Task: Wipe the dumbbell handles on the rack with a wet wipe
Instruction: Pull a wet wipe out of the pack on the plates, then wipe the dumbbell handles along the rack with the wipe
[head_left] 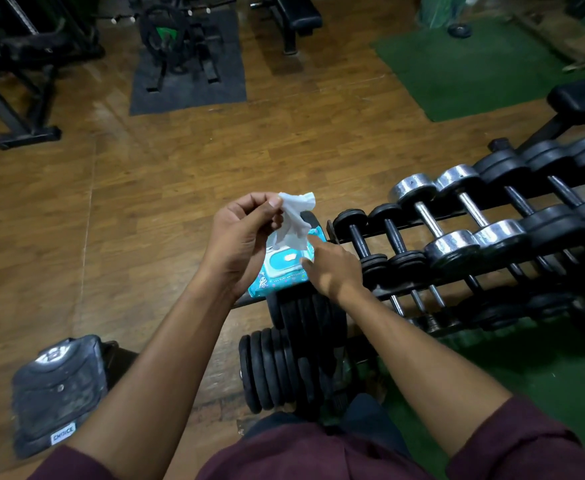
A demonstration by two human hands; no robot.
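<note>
Left hand (241,239): its grip pinches the white wipe (294,220), pulled up from the pack.
Right hand (332,268): fingers straight, pressing the blue pack (279,268).
Dumbbells (457,223): on the rack (405,289), just right of the pack.

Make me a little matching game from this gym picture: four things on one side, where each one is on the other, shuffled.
Things:
1. wet wipe
2. wipe pack
3. shiny dumbbells
4. green mat

Places:
A. on the rack, among black dumbbells
B. on the floor, far right
C. pinched in the left hand
D. on top of the weight plates, under the right hand

Pairs: 1-C, 2-D, 3-A, 4-B
</note>
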